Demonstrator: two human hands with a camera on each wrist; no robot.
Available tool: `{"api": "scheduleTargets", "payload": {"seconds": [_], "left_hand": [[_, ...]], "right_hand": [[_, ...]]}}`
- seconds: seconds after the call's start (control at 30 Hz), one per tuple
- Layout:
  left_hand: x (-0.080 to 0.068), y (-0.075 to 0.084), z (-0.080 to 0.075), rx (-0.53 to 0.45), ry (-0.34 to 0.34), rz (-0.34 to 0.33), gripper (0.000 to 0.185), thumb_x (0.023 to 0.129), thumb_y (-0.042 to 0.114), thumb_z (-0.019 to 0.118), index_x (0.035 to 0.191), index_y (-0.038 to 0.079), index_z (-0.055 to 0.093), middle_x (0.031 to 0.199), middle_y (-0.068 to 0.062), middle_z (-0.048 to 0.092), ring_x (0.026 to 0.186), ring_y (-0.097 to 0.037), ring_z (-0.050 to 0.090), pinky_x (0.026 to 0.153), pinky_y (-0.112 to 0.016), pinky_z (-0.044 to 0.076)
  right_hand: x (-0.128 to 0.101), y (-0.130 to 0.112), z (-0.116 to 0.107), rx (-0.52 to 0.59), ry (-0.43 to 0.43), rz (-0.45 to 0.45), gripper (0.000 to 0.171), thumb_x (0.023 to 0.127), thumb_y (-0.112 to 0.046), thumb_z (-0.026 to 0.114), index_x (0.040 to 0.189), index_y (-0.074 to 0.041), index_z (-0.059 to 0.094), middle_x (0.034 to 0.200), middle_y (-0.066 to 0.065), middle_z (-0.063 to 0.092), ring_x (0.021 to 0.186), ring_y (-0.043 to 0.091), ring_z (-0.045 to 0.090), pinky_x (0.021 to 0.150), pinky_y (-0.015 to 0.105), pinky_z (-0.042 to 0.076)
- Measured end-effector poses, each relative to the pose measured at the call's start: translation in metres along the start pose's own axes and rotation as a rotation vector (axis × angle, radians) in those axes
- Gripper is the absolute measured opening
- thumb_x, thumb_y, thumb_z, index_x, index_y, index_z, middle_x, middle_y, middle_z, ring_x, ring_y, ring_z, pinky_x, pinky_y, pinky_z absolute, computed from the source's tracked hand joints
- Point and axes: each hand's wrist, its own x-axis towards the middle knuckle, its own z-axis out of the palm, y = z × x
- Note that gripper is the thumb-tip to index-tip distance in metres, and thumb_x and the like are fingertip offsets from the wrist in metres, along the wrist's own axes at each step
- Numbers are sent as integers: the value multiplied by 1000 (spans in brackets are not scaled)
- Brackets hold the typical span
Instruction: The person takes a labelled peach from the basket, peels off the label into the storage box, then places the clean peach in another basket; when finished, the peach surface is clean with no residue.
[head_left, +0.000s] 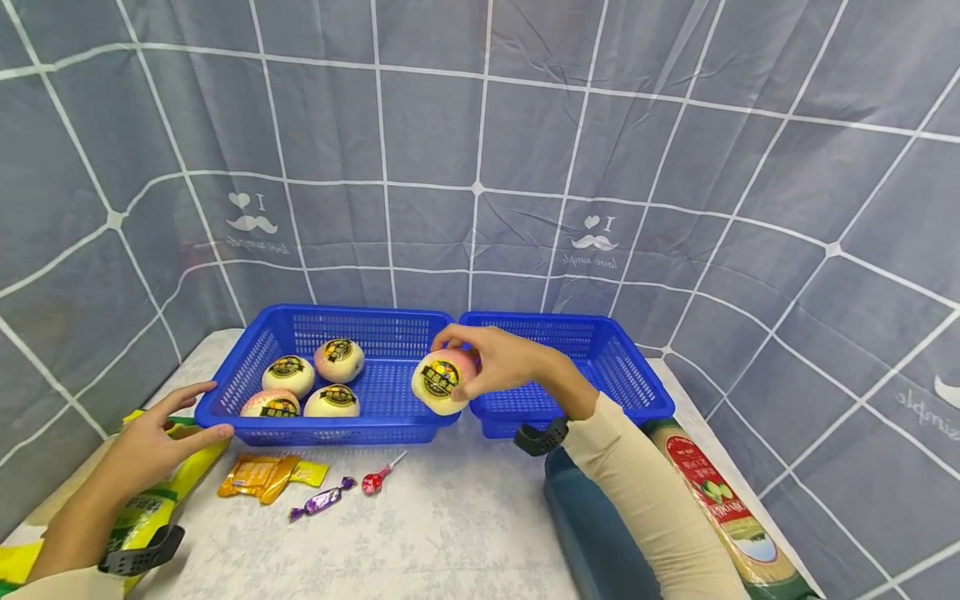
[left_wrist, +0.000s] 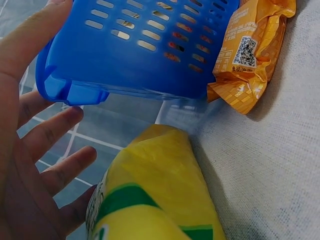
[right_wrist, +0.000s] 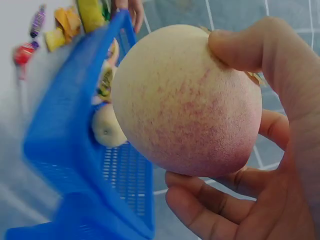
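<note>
My right hand point(head_left: 498, 360) holds a pale pink peach point(head_left: 442, 379) with a black-and-gold label, thumb on one side and fingers round the other. It is raised over the right end of the left blue basket point(head_left: 333, 431), near the neighbouring basket. Several more labelled peaches point(head_left: 339, 361) sit in the left half of that basket. At the basket's left front corner is my left hand point(head_left: 153, 442), thumb by the front rim and fingers spread along the side. In the left wrist view those fingers point(left_wrist: 60, 127) look extended and apart beside the basket's wall point(left_wrist: 135, 60).
A second blue basket point(head_left: 570, 418) stands on the right. On the cloth lie orange wrapped snacks point(head_left: 258, 477), a purple candy point(head_left: 322, 500) and a red lollipop point(head_left: 372, 482). A yellow-green bag point(head_left: 197, 473) lies left; a red-labelled package point(head_left: 705, 483) and dark blue object point(head_left: 588, 525) lie right.
</note>
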Motion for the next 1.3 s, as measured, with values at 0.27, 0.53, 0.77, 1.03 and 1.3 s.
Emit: {"api": "scheduleTargets", "payload": {"seconds": [0.27, 0.53, 0.77, 1.03, 1.3], "left_hand": [[0, -7, -3, -10, 6, 7, 85, 94, 47, 70, 157, 5, 30, 142, -45, 36, 109, -63, 49, 73, -69, 49], [0, -7, 4, -36, 10, 18, 84, 96, 44, 68, 157, 2, 29, 142, -45, 36, 110, -62, 50, 80, -72, 47], [-1, -9, 11, -48, 37, 49, 81, 95, 40, 71, 155, 0, 33, 142, -43, 38, 115, -59, 48, 84, -67, 48], [0, -11, 17, -77, 59, 90, 83, 94, 35, 73, 156, 1, 30, 143, -40, 39, 119, -58, 45, 78, -28, 50], [-6, 35, 9, -139, 443, 350, 85, 84, 27, 80, 154, 7, 37, 158, -25, 27, 141, -47, 17, 110, -71, 10]], "right_hand": [[-55, -6, 44, 25, -118, -96, 60, 77, -17, 84, 131, -18, 56, 117, -6, 60, 98, 12, 60, 78, 28, 57], [-62, 15, 95, 4, -348, -66, 59, 78, -19, 85, 129, -16, 57, 111, -10, 60, 97, 1, 56, 78, 17, 53], [-72, 23, 102, 25, -354, -27, 80, 82, -14, 80, 150, -5, 39, 139, 9, 56, 121, 9, 54, 96, 25, 48], [-84, 14, 95, -180, -219, 17, 46, 78, -14, 83, 119, -17, 62, 110, -7, 55, 103, 14, 56, 83, 20, 47], [-87, 16, 91, -86, -199, 50, 27, 96, -16, 70, 122, -14, 65, 111, -8, 58, 96, 7, 56, 81, 28, 53]]}}
